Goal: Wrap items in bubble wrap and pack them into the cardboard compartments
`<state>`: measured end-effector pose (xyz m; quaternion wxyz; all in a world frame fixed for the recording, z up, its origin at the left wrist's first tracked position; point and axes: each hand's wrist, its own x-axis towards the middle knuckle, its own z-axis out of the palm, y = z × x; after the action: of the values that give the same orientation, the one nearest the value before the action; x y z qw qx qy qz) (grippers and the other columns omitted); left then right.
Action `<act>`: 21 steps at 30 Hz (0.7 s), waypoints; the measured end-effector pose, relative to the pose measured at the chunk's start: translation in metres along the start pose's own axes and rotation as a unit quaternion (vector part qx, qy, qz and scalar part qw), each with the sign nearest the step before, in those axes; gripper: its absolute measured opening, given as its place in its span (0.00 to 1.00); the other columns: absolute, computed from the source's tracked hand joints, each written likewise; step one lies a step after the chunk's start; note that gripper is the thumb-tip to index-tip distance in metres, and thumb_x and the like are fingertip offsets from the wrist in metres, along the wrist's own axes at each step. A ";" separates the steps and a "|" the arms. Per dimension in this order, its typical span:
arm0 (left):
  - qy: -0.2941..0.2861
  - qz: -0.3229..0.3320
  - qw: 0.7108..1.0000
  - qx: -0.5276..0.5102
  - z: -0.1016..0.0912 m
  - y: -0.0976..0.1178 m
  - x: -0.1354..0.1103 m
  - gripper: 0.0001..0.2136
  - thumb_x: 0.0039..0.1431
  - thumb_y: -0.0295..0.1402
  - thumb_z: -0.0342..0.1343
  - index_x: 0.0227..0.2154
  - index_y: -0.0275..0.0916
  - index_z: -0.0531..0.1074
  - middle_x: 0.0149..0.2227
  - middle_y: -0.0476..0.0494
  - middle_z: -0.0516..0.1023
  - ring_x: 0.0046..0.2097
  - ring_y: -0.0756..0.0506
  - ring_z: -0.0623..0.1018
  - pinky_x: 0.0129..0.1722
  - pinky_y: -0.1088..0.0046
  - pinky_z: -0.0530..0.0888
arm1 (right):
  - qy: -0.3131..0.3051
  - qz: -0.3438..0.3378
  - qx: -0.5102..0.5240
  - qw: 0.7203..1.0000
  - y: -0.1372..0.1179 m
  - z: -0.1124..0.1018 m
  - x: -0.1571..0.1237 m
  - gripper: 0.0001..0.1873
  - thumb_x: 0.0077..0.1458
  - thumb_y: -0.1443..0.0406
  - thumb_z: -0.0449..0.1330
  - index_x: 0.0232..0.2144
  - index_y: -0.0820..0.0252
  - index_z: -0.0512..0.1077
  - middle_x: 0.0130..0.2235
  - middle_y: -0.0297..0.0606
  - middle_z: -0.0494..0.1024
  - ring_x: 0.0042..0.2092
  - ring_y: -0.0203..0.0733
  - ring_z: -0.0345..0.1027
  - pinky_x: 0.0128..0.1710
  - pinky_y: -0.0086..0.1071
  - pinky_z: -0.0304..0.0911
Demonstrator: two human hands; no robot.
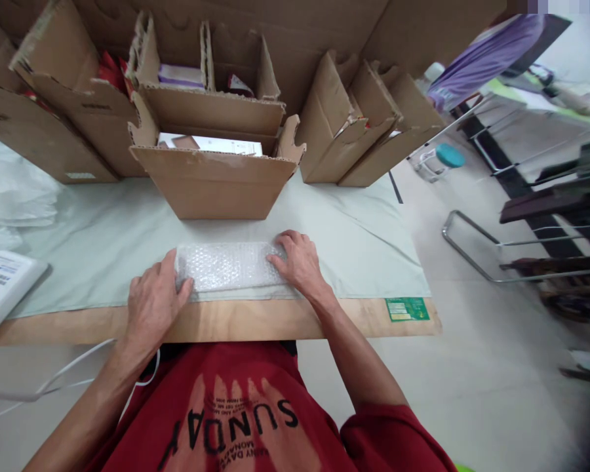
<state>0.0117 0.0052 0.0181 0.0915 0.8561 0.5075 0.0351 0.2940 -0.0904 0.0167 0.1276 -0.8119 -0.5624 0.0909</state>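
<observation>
A flat packet wrapped in bubble wrap (229, 265) lies on the pale cloth (103, 236) near the table's front edge. My left hand (152, 301) grips its left end, thumb over the wrap and fingers curled at the side. My right hand (297, 262) presses on its right end with fingers bent over the top. Both hands hold the packet down on the cloth.
Several open cardboard boxes (211, 170) with papers and red items stand behind the packet. A white printed package (2, 285) lies at the left edge. A green label (407, 308) sits on the wooden table edge. Metal-framed furniture (521, 249) stands on the floor to the right.
</observation>
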 end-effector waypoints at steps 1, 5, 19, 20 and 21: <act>-0.015 0.002 1.000 -0.007 0.000 0.000 0.000 0.27 0.64 0.38 0.48 0.64 0.33 0.61 0.40 0.37 0.81 0.46 0.35 0.79 0.45 0.59 0.71 | -0.007 -0.011 0.009 1.000 -0.003 0.000 0.001 0.09 0.58 0.64 0.63 0.40 0.61 0.77 0.56 0.51 0.76 0.53 0.58 0.68 0.52 0.48 0.63; -0.012 0.025 0.999 -0.024 -0.002 -0.002 0.001 0.26 0.63 0.33 0.46 0.63 0.33 0.62 0.36 0.40 0.81 0.42 0.37 0.80 0.44 0.61 0.71 | -0.014 0.010 0.141 0.990 -0.008 -0.006 -0.023 0.04 0.57 0.67 0.61 0.36 0.60 0.74 0.40 0.42 0.79 0.40 0.46 0.70 0.44 0.38 0.64; 0.056 0.326 0.927 -0.177 0.002 0.041 0.019 0.23 0.63 0.20 0.44 0.58 0.37 0.71 0.55 0.37 0.78 0.60 0.38 0.73 0.60 0.55 0.71 | -0.074 0.223 0.601 0.764 -0.054 0.017 -0.145 0.38 0.58 0.56 0.63 0.69 0.52 0.61 0.34 0.30 0.70 0.24 0.30 0.59 0.22 0.26 0.61; 0.027 0.365 0.908 -0.203 0.001 0.033 0.006 0.25 0.61 0.17 0.43 0.58 0.38 0.70 0.57 0.39 0.77 0.64 0.40 0.71 0.63 0.56 0.69 | -0.074 0.225 0.611 0.755 -0.055 0.017 -0.144 0.38 0.58 0.56 0.63 0.68 0.52 0.61 0.33 0.30 0.70 0.25 0.30 0.61 0.22 0.25 0.61; -0.004 0.390 0.896 -0.213 0.001 0.025 -0.007 0.27 0.60 0.16 0.43 0.59 0.38 0.69 0.60 0.39 0.75 0.67 0.41 0.67 0.65 0.57 0.68 | -0.077 0.225 0.620 0.748 -0.054 0.015 -0.143 0.38 0.58 0.56 0.64 0.69 0.53 0.61 0.33 0.30 0.72 0.25 0.30 0.64 0.22 0.25 0.61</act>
<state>0.0297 -0.0125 0.0224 0.2530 0.9453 0.1131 0.1721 0.1908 -0.2049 0.0195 0.5347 -0.6478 -0.1913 0.5078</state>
